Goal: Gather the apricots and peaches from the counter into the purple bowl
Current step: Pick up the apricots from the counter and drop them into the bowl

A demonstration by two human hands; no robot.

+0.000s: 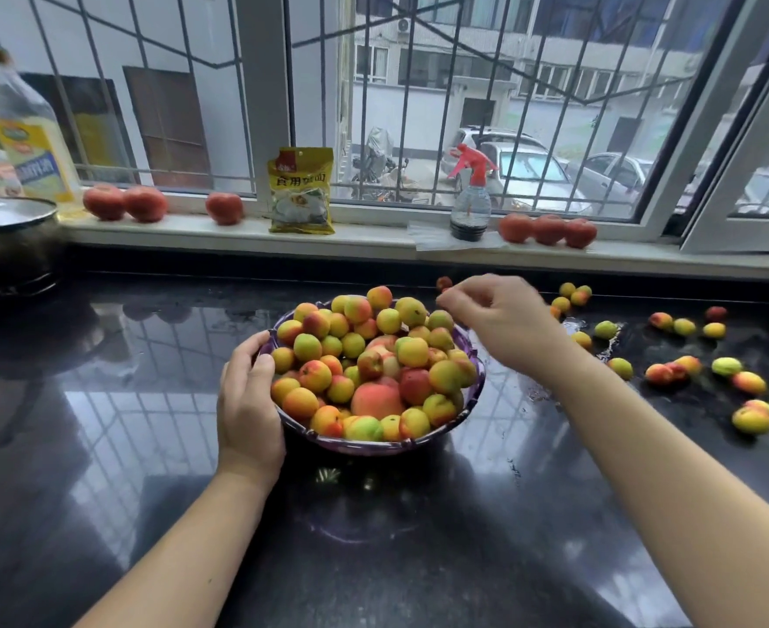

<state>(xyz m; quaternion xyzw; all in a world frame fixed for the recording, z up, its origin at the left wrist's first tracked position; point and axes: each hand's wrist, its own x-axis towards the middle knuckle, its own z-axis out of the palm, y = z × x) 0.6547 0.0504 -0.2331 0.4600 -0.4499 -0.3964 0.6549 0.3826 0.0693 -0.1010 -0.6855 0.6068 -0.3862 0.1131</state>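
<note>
Purple bowl (473, 403) sits mid-table, heaped past its rim, left hand (249, 401) gripping its left rim, right hand (498, 321) loosely curled above the far-right rim, apparently empty; more fruit risks roll-offs, while loose fruit (752, 419) waits right.

Tomatoes (224, 208), spray bottle (470, 206) on windowsill (373, 235)

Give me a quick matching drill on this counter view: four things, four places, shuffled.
Things:
1. left hand
2. spray bottle
3. oil bottle
4. loose apricots

Places:
A. far left, by the window
B. counter, right of the purple bowl
C. on the bowl's left rim
D. windowsill, right of the yellow packet

Pairs: 1-C, 2-D, 3-A, 4-B
</note>
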